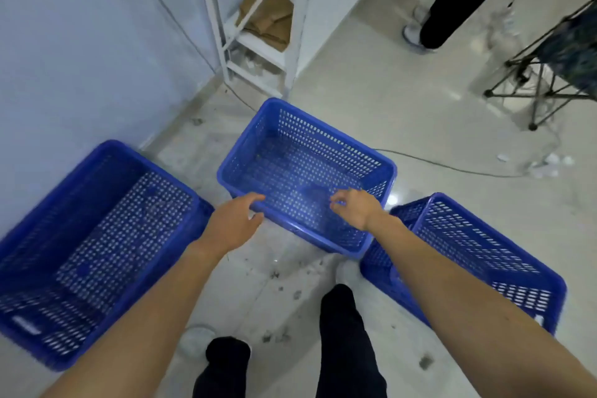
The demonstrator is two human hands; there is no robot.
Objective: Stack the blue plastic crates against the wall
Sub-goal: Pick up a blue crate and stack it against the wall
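Three blue perforated plastic crates stand on the pale floor. The left crate (80,236) lies beside the wall (80,42). The middle crate (323,126) sits straight ahead, and the right crate (504,268) touches its near right corner. My left hand (231,223) hovers at the middle crate's near left rim with fingers spread, holding nothing. My right hand (355,207) is over the same crate's near side, fingers curled loosely and apart, not gripping anything.
A white metal shelf frame (258,42) with cardboard stands in the corner behind the crates. Another person's legs (452,10) are at the back right, near a black stand (533,97). A cable (452,166) runs across the floor. My own legs (349,342) are below.
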